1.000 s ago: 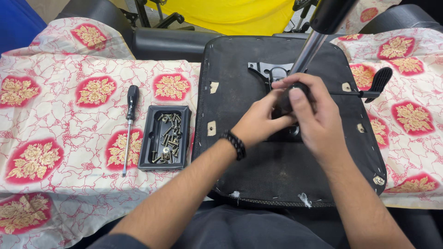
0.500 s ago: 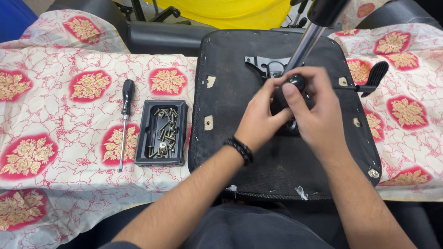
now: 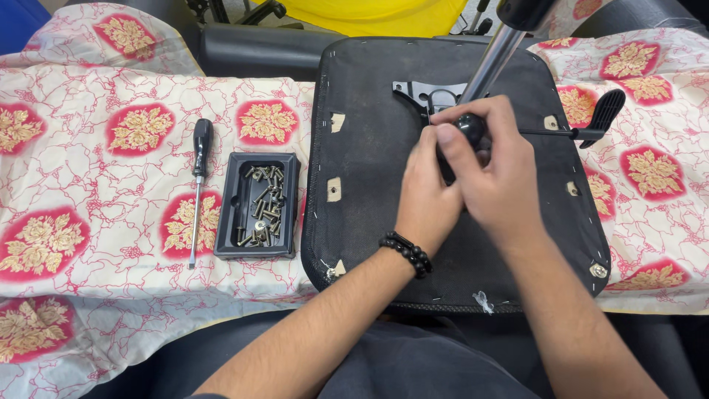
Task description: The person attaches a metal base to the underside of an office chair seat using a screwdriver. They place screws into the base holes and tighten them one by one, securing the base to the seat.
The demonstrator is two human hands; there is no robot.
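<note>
A black upturned chair seat point(image 3: 377, 170) lies on the patterned cloth, with a black metal mechanism plate point(image 3: 425, 94) and a silver gas cylinder point(image 3: 491, 59) rising from its middle. My right hand point(image 3: 491, 174) grips the round black handle of a tool point(image 3: 470, 127) held upright over the mechanism. My left hand point(image 3: 425, 196), with a black bead bracelet on the wrist, rests beside it and steadies the tool's lower part. What the tool's tip touches is hidden by my fingers.
A black tray of several brass screws point(image 3: 258, 203) sits left of the seat, and a black-handled screwdriver point(image 3: 198, 181) lies further left. A black lever paddle point(image 3: 604, 114) sticks out at the seat's right. A floral cloth point(image 3: 96, 185) covers the table.
Both hands stay on the tool over the mechanism, with small shifts of the fingers. The camera has moved slightly, so the seat sits a little higher in view.
</note>
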